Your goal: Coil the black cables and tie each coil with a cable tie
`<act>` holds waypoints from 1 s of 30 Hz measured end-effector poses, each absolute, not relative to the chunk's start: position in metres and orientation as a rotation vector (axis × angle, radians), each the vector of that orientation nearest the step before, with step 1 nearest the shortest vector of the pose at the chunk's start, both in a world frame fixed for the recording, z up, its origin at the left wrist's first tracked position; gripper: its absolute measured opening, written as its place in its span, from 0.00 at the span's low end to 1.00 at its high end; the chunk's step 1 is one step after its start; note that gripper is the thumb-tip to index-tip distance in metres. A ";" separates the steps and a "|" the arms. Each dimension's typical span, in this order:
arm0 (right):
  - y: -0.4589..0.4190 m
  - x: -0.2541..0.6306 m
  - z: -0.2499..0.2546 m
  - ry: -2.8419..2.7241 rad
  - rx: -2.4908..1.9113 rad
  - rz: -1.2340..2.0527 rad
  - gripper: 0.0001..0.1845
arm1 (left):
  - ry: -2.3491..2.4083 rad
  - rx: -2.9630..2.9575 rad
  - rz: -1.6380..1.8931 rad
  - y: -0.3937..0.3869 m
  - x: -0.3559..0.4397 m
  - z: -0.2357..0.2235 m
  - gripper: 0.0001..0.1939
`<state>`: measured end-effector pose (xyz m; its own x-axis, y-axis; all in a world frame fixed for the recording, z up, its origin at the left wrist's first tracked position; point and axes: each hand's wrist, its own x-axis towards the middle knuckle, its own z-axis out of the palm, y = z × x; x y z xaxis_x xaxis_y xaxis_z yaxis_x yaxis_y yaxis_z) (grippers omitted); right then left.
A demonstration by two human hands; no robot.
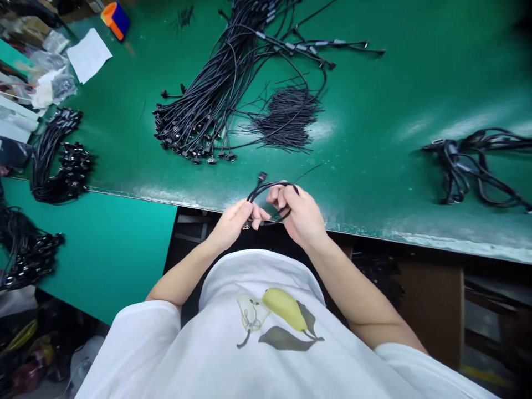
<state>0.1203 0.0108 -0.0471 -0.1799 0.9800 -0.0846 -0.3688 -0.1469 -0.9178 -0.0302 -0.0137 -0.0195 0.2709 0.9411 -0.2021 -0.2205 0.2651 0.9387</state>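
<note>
Both bare forearms reach forward from white short sleeves, elbows bent and spread wide, and the hands meet over the near edge of the glossy green tabletop [399,100]. The left hand [233,221] pinches one side of a coiled black cable with a small black connector [261,187]; the right hand [302,213] curls its fingers around the coil's other side, so the loop spans the two. A thin black strip [307,173] points away above the right hand. Just beyond lie a heap of thin black ties [291,119] and a large bundle of black cables [211,88]. Bare green surface stretches right of these, up to a looped group of black cables [477,160].
</note>
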 end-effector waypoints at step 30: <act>0.010 0.125 -0.047 -0.982 -0.724 1.939 0.29 | 0.618 0.559 0.447 -0.027 -0.014 -0.045 0.40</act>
